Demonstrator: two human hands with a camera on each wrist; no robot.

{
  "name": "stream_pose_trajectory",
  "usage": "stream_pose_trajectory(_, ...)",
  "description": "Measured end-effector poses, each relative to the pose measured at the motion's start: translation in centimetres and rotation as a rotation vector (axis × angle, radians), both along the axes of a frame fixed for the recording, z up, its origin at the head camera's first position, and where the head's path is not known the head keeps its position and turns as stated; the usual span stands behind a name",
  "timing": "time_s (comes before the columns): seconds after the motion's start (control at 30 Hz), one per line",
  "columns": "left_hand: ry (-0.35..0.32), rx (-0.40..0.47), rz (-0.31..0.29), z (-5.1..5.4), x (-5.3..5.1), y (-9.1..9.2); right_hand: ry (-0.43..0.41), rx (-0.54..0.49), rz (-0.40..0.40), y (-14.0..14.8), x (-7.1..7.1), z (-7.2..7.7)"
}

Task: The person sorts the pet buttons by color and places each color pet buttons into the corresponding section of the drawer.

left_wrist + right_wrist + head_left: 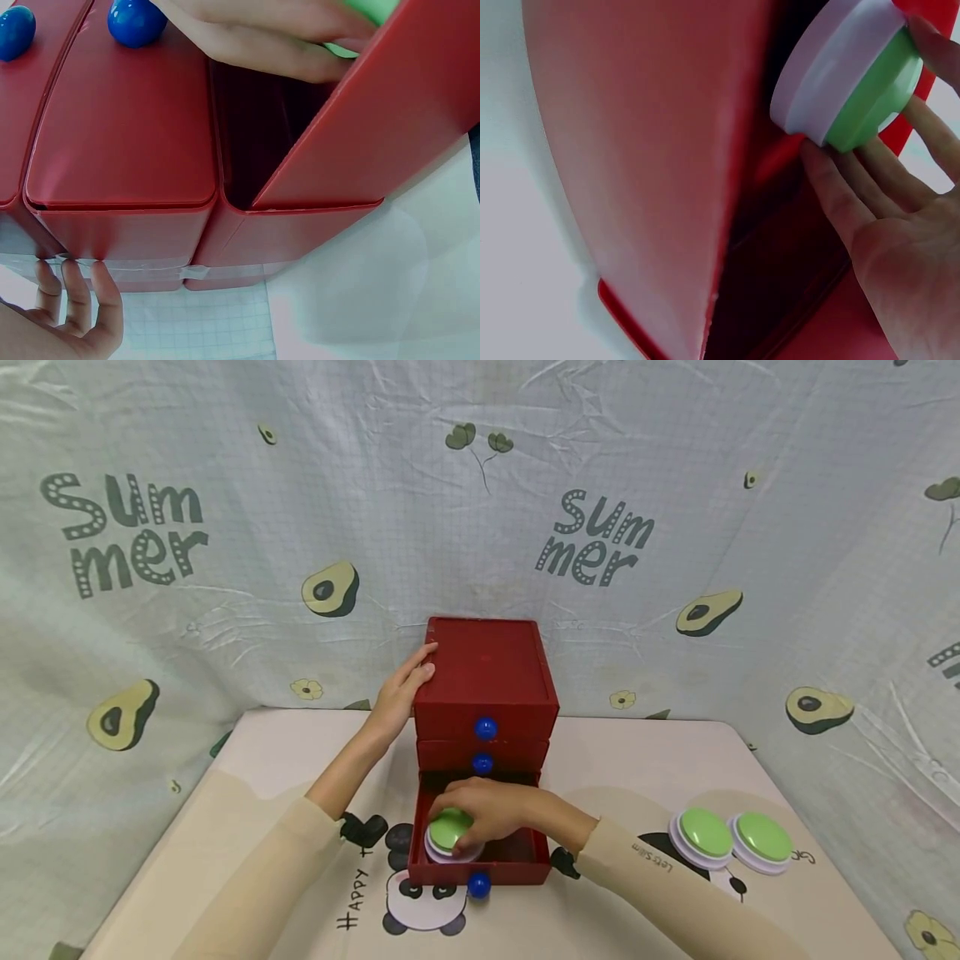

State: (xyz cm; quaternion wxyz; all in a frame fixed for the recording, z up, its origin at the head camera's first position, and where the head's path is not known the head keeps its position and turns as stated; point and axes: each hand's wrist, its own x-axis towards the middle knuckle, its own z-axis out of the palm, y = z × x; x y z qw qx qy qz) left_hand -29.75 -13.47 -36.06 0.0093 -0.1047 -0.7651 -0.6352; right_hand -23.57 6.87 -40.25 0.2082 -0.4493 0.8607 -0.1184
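Note:
A red drawer cabinet (pixel 487 664) with blue ball knobs stands on the table, its bottom drawer (pixel 517 874) pulled out. Inside that drawer, at its left side, is a round push button (pixel 448 832) with a green dome on a pale lilac base. My right hand (pixel 491 810) reaches into the drawer and grips this button, fingers and thumb around its edge; the right wrist view shows the button (pixel 855 82) tilted against the fingertips. My left hand (pixel 393 702) rests against the cabinet's left side, and its fingertips (pixel 105 274) touch the wall there.
Two more green-domed push buttons, one (pixel 702 837) beside the other (pixel 762 841), lie on the table to the right. The tabletop (pixel 277 777) carries printed panda pictures. A patterned cloth (pixel 412 527) hangs behind the cabinet and at both sides.

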Motion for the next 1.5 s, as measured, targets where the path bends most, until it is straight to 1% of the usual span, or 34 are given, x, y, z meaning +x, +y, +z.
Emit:
stream_pose_trajectory(0.23,-0.007,0.002,0.0,0.1,0.1,0.0,0.018,-0.025,0.03,-0.1,-0.1,-0.4)
stream_pose_trajectory(0.33,-0.007,0.004,0.0,0.1,0.1,0.0,0.0,-0.04,0.028,0.1,-0.1,-0.5)
stream_pose_trajectory(0.5,-0.004,0.002,0.001,0.0,-0.1,0.0,-0.042,-0.035,0.024,0.5,-0.4,-0.5)
stream_pose_trajectory(0.6,-0.003,0.005,0.002,0.0,-0.1,-0.1,-0.049,-0.037,0.024,0.7,-0.4,-0.4)
stream_pose_trajectory(0.77,0.001,0.004,0.003,0.1,-0.1,0.0,-0.016,-0.062,0.026,0.7,-0.3,-0.2)
stream_pose_trajectory(0.87,-0.001,0.005,0.003,0.1,-0.1,0.0,-0.011,-0.069,0.015,0.7,-0.2,-0.2)
stream_pose_trajectory(1.07,0.0,0.012,-0.001,0.1,0.0,0.1,-0.039,-0.079,-0.01,1.0,-0.3,-0.5)
stream_pose_trajectory(1.2,0.002,0.009,-0.001,0.1,0.0,0.1,-0.041,-0.097,-0.015,1.7,-0.3,-0.5)
stream_pose_trajectory(1.33,0.004,0.005,0.001,0.1,0.1,0.1,-0.06,-0.143,-0.019,2.7,-0.1,-0.1)
stream_pose_trajectory(1.5,0.003,0.006,0.003,0.1,0.1,0.1,-0.088,-0.201,-0.047,4.5,0.2,0.5)
